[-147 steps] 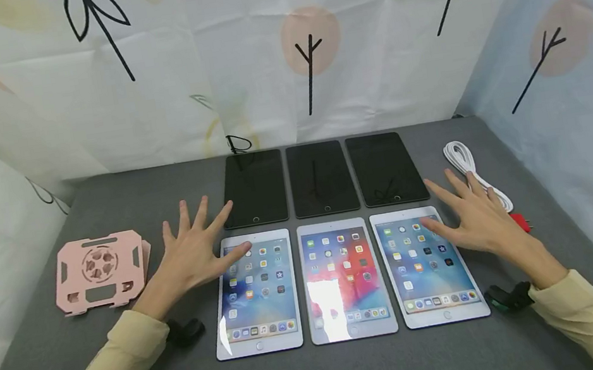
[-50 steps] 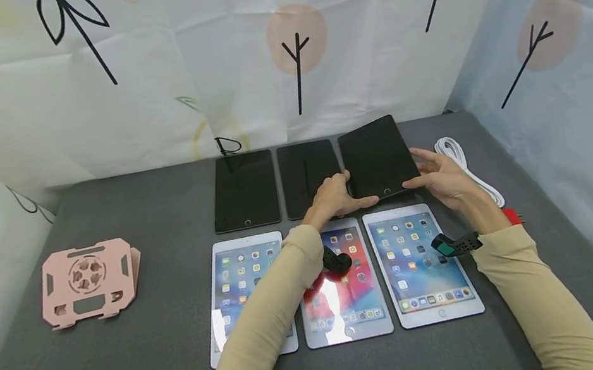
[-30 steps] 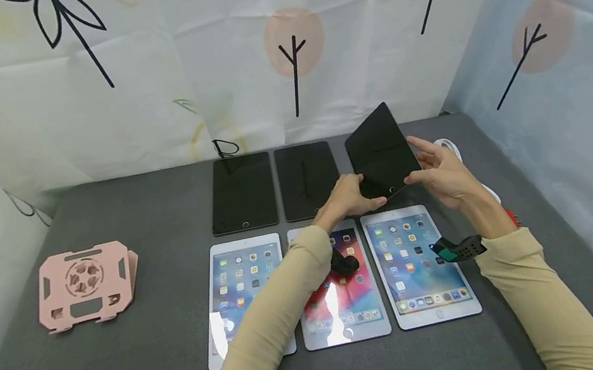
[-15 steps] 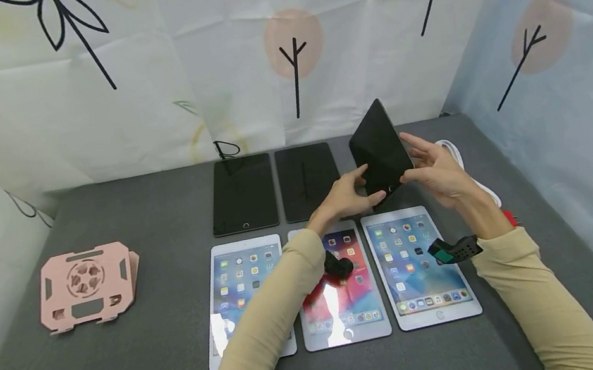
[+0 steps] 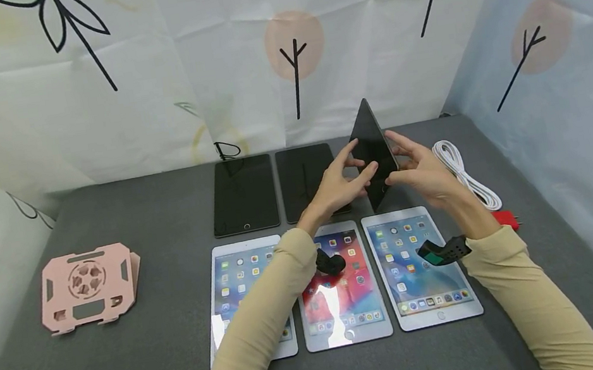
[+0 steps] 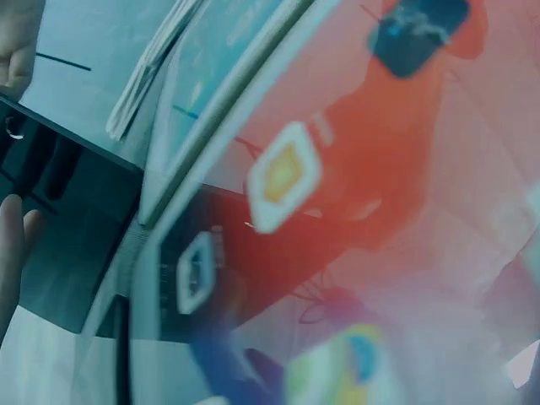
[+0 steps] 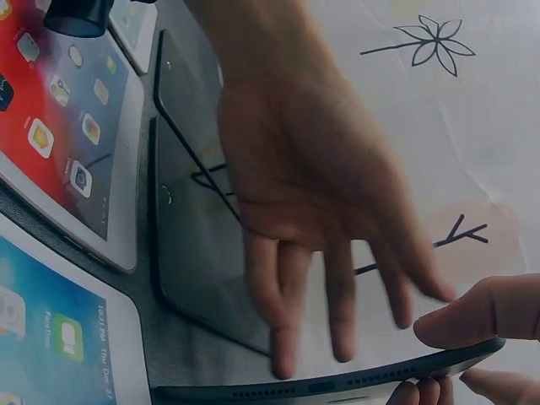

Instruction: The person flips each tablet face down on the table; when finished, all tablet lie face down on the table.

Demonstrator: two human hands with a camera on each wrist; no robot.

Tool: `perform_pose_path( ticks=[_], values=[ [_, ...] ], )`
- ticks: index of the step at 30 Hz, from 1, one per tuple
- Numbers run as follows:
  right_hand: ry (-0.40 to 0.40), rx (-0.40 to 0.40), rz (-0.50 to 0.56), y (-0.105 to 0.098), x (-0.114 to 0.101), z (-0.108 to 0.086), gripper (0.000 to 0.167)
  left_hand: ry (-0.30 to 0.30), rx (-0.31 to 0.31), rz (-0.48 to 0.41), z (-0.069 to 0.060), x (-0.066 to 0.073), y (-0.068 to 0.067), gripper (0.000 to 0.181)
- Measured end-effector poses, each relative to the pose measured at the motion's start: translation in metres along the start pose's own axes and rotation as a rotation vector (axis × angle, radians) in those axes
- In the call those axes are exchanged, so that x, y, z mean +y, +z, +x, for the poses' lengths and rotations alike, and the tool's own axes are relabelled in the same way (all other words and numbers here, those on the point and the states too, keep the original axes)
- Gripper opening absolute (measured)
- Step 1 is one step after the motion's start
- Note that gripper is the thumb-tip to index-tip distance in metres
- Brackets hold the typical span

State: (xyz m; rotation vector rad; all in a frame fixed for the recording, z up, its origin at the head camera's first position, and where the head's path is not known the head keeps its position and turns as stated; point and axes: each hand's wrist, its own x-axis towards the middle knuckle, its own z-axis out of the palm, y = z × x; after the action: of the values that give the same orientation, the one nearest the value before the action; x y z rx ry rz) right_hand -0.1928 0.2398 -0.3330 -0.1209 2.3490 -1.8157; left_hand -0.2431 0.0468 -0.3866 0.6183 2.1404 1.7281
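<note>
In the head view, a black tablet stands tilted up on edge at the back right. My right hand pinches its right edge, thumb in front and fingers behind. The right wrist view catches that thumb against the tablet's thin edge, which has speaker holes and a port. My left hand is held before the screen, fingers spread and fairly straight; whether a fingertip touches cannot be told. Two more black tablets lie flat, one at left and one partly behind my left hand.
Three lit white tablets lie in the front row: left, middle and right; my left forearm crosses above the first two. A pink slotted stand is far left. A coiled white cable and red plug are at right.
Both hands went to the right black tablet, which lay flat. Its far side has risen and it has turned toward edge-on. My left hand has since come off its lower edge, fingers spreading.
</note>
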Motion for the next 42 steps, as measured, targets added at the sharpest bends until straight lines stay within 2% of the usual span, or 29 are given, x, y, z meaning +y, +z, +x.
perform_pose_path(
  ticks=[3,9,14,20,27,35,42],
  values=[
    [-0.008,-0.009,0.006,0.002,0.003,0.001,0.093,0.041,-0.005,0.028,0.0,0.004,-0.002,0.077],
    [-0.039,-0.048,0.02,0.006,0.012,0.002,0.095,0.065,-0.064,0.072,-0.001,0.015,-0.003,0.082],
    [-0.033,-0.101,-0.032,0.01,0.018,0.004,0.096,0.095,-0.072,0.137,-0.003,0.019,-0.005,0.083],
    [0.032,-0.195,-0.093,0.013,0.028,0.006,0.092,0.133,-0.051,0.178,-0.007,0.017,-0.011,0.087],
    [0.11,-0.25,-0.254,0.013,0.041,0.012,0.086,0.129,-0.059,0.215,-0.014,0.013,-0.022,0.093],
    [0.137,-0.28,-0.278,0.011,0.048,0.015,0.079,0.14,-0.055,0.219,-0.02,0.008,-0.034,0.1],
    [0.157,-0.276,-0.33,0.013,0.046,0.015,0.082,0.129,-0.029,0.236,-0.024,0.005,-0.039,0.103]
  ],
)
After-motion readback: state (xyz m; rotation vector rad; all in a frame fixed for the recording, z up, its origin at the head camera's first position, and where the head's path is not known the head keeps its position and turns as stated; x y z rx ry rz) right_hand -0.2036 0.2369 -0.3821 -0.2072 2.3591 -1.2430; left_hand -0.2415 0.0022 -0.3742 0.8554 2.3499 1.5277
